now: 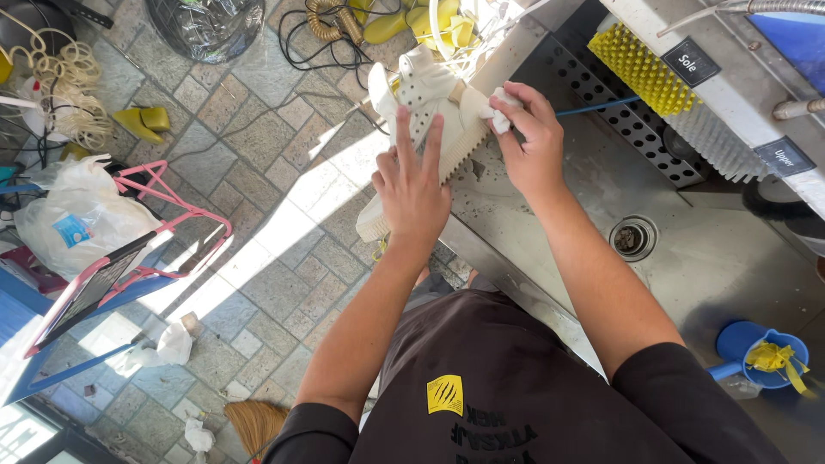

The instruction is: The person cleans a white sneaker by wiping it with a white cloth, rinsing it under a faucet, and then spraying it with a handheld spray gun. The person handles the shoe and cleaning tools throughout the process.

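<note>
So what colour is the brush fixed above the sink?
Bright yellow bristles on the brush, with a paler white section beside it; the head view shows it.

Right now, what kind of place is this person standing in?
Probably a shoe-cleaning stall or workshop. The left hand steadies a white sneaker on the edge of a steel wash basin while the right hand rubs it with a white cloth. Yellow and white brushes are mounted above the basin.

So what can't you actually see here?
Head view only:
- Shoe: its middle lies under the left hand.
- Cloth: mostly bunched inside the right hand.
- Drain: too dark to see inside.
- Brushes: cut off by the top edge.
- Blue scoop: contents too small to identify.
</note>
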